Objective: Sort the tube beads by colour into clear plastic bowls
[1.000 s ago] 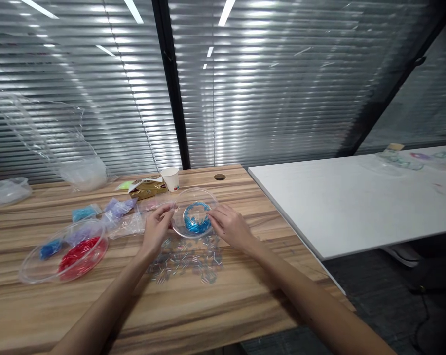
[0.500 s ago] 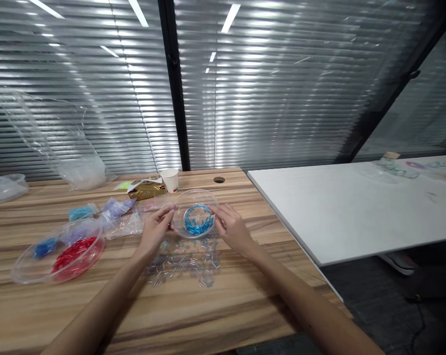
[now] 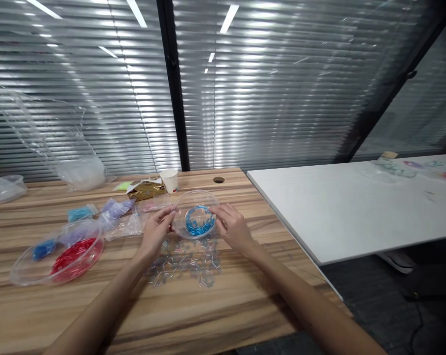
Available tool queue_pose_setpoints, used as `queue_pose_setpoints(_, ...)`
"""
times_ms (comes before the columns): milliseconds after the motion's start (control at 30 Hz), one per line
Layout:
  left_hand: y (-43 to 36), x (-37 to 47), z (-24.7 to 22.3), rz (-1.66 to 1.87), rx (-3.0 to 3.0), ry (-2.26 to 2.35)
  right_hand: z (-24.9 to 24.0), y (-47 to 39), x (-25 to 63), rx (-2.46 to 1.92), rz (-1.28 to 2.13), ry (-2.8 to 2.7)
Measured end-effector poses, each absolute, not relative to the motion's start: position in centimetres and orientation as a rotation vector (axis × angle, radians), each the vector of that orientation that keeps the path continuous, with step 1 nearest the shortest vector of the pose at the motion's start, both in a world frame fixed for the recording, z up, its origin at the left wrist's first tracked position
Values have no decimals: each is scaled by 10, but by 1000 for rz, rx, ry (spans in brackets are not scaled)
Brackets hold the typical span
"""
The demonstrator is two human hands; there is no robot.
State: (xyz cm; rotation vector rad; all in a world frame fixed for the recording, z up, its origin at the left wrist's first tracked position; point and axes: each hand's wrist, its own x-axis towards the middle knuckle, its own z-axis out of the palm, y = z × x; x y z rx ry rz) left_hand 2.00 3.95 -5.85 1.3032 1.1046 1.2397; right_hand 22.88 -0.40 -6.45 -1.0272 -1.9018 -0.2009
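A clear round plastic bowl (image 3: 195, 197) is held between both hands, tilted a little toward me. Inside it, small blue tube-shaped pieces (image 3: 199, 229) lie mostly along the near side of the bottom. My left hand (image 3: 158, 229) pinches the bowl's left rim between thumb and fingers. On the opposite side, my right hand (image 3: 232, 224) grips the rim with its fingertips reaching slightly inside. Below the bowl, many loose clear and striped small tubes (image 3: 186, 261) are scattered over the wooden table (image 3: 193, 315).
Left are clear bowls with red pieces (image 3: 77, 259) and a blue packet (image 3: 44, 249). Small bags (image 3: 115, 209), a gold packet (image 3: 147, 189) and a white paper cup (image 3: 170, 181) stand behind. A white table (image 3: 341, 212) adjoins at right.
Both hands keep hold of the bowl at nearly the same place. The blue pieces inside have shifted slightly along the bottom.
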Motion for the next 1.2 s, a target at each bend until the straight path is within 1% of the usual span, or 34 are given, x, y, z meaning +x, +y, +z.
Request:
queue_pose_setpoints(933, 30, 28, -55, 1257, 1173, 1144, -68, -1, 233, -1082, -184, -1936)
queue_pose_setpoints(1200, 28, 29, -53, 1261, 1217, 1176, -66, -2, 233, -1081, -203, -1948)
